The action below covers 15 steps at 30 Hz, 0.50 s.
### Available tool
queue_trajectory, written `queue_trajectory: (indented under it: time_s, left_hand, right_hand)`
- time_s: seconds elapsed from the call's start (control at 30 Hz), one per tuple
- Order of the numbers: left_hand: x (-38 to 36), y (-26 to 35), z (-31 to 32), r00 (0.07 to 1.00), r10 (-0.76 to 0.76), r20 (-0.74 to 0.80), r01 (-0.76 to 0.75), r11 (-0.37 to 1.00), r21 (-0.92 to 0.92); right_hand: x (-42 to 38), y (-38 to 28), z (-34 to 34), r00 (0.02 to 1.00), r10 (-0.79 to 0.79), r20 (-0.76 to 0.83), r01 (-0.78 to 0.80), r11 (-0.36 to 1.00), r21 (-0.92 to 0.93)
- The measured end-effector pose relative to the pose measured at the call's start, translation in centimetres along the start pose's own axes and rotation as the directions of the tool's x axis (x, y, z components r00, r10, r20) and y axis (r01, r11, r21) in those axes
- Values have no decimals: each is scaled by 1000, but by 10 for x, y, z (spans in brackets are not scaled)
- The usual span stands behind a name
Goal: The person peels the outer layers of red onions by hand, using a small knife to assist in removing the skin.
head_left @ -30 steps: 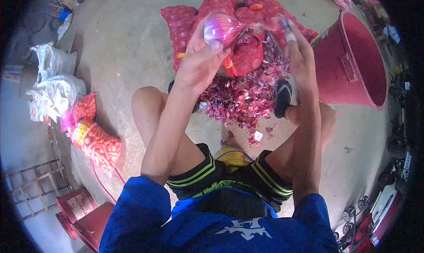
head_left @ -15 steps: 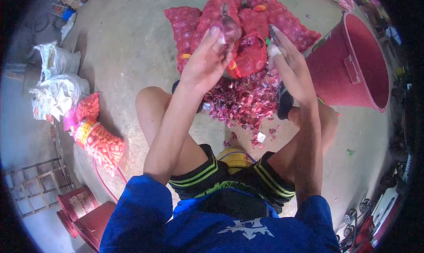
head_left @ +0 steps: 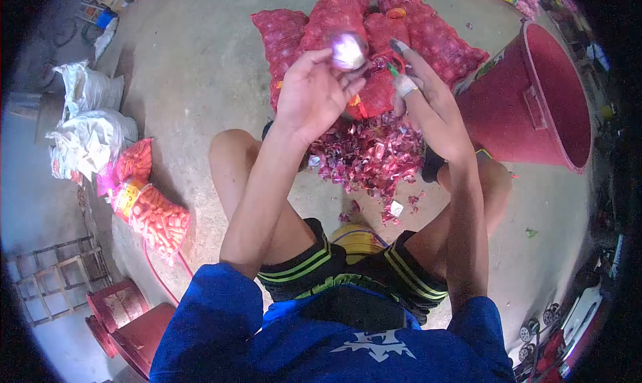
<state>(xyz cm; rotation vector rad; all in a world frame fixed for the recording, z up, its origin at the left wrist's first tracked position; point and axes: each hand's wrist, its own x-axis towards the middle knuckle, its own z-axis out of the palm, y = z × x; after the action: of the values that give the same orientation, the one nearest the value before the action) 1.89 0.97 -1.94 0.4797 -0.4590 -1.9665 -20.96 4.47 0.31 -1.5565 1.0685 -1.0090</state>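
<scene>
A round purple onion (head_left: 348, 51) with a pale, bright face rests at the fingertips of my left hand (head_left: 314, 92), whose fingers curl around its lower side. My right hand (head_left: 431, 99), with white wrapping on the thumb, is closed around a small green-handled tool (head_left: 393, 69) just right of the onion; the tool's far end is hard to make out. Below both hands, a heap of red-purple onion skins (head_left: 374, 152) lies on the floor between my feet.
Red mesh sacks of onions (head_left: 334, 25) lie ahead. A large red bin (head_left: 515, 109) stands at the right. At the left are white sacks (head_left: 93, 139) and a bag of orange carrots (head_left: 159, 216). Red containers (head_left: 124, 306) sit at the lower left.
The onion has turned, showing its pale face, and sits slightly lower. My left palm has opened more upward. My right hand has shifted a little left, bringing the green-handled tool closer to the onion.
</scene>
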Motion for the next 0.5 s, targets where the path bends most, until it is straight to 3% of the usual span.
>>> queue_trajectory:
  time_s: [0.07, 0.1, 0.13, 0.17, 0.23, 0.27, 0.4, 0.47, 0.5]
  left_hand:
    - [-2, -1, 9, 998, 56, -28, -53, 993, 106]
    - [-4, -6, 15, 966, 248, -77, -206, 911, 356]
    - [-6, -8, 21, 897, 436, -73, -315, 745, 588]
    - [-7, -5, 21, 897, 436, -73, -314, 745, 588]
    - [-6, 6, 17, 819, 518, 247, -435, 279, 856]
    - [-3, 7, 12, 744, 582, 327, -452, 79, 888]
    - [-4, 8, 4, 739, 587, 331, -484, 119, 867]
    - [-4, 11, 1, 747, 540, 388, -449, -21, 893]
    - [-4, 11, 1, 748, 538, 388, -450, -20, 893]
  right_hand:
    - [-1, -7, -1, 1000, -2, 8, 2, 1000, 14]
    - [-2, -12, -2, 999, 22, 23, -23, 1000, 18]
    - [-3, -17, -2, 998, 45, 38, -46, 999, 21]
    - [-5, -21, -2, 998, 45, 38, -46, 999, 22]
    - [-9, -26, -2, 997, 71, 18, -70, 997, -45]
    - [-10, -25, -3, 997, 73, 17, -72, 996, -46]
    - [-10, -12, -4, 994, -55, 97, 67, 989, -133]
    - [-9, -10, -4, 987, -116, 113, 134, 976, -173]
    - [-8, -10, -2, 985, -138, 107, 157, 967, -202]
